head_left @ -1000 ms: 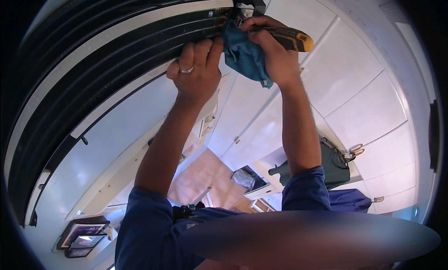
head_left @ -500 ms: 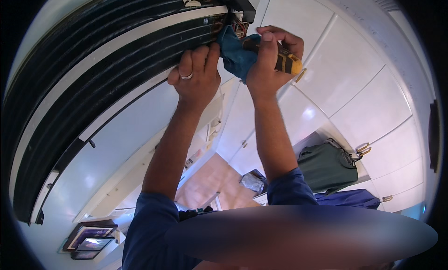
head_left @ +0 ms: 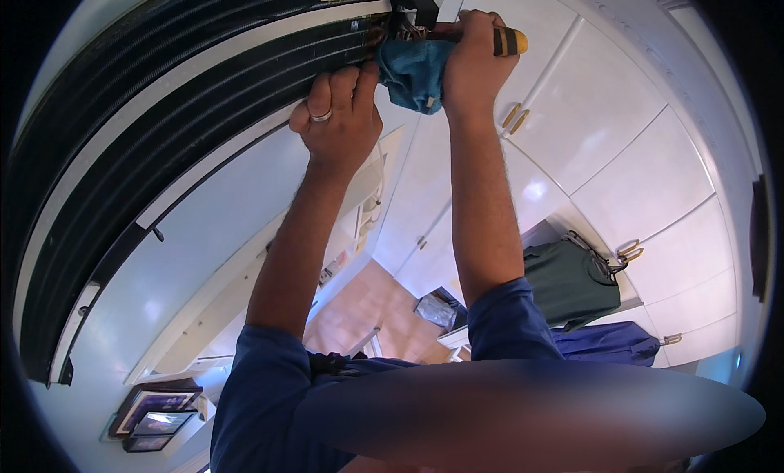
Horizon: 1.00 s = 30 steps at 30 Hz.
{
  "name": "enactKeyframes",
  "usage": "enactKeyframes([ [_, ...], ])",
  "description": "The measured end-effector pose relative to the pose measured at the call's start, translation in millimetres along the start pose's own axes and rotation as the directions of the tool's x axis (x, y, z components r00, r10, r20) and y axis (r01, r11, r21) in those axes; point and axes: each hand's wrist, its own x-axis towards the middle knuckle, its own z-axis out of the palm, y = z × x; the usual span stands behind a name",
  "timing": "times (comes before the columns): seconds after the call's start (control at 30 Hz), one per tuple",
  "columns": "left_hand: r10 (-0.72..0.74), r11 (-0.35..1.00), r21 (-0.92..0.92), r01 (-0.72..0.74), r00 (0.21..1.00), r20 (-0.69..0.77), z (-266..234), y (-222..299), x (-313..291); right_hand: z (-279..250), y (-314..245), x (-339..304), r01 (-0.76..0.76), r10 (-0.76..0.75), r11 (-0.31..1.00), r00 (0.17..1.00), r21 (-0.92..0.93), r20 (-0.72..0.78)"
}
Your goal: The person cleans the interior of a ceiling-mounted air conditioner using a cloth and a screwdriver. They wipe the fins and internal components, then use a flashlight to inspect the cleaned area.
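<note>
Overhead at the left is an uncovered wall air conditioner (head_left: 204,93), its dark finned coil and pale strips showing. My left hand (head_left: 341,118), with a ring on one finger, curls its fingers onto the unit's lower edge near the right end. My right hand (head_left: 475,77) is wrapped round a screwdriver (head_left: 511,42) with a yellow-and-black handle, held roughly level; its shaft is hidden. Between my hands a bunched teal cloth (head_left: 415,77) hangs against the right hand, just below thin wires (head_left: 411,28) and the unit's black end piece (head_left: 415,1).
White cupboards (head_left: 608,122) with brass-coloured handles line the right side. A dark green shirt (head_left: 572,281) and a blue garment (head_left: 608,342) hang from them. Far below lie a tiled floor (head_left: 363,305) and a bin with a clear bag (head_left: 437,310). Framed pictures (head_left: 163,412) stand lower left.
My right hand has risen and turned, so the screwdriver now lies nearly level instead of tilted. The teal cloth has moved up with it. The left hand keeps its place on the edge.
</note>
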Motion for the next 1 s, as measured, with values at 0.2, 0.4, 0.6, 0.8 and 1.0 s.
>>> enactKeyframes([
  [0.2,-0.013,1.0,-0.004,0.013,1.0,-0.023,1.1,1.7,-0.4,-12.3,-29.0,3.5,-0.083,0.084,0.995,0.996,-0.048,0.02],
  [0.4,-0.014,1.0,-0.002,0.015,0.998,0.069,-6.4,1.9,-1.0,-14.4,-45.1,6.7,-0.054,0.063,0.99,0.996,-0.127,0.066],
  [0.6,0.018,1.0,0.012,-0.019,0.997,0.077,-6.4,-1.2,0.4,-2.2,-62.7,35.3,-0.059,0.064,0.985,0.998,-0.165,0.027],
  [0.8,0.055,0.997,0.046,-0.058,0.996,0.077,-5.7,-4.2,-0.3,-12.5,-99.6,41.4,0.078,-0.077,0.974,0.997,-0.214,0.013],
  [1.0,0.071,0.997,-0.021,-0.07,0.993,0.09,-5.0,-5.3,-3.4,-107.6,-122.3,2.3,0.122,-0.136,0.991,0.921,-0.064,-0.366],
])
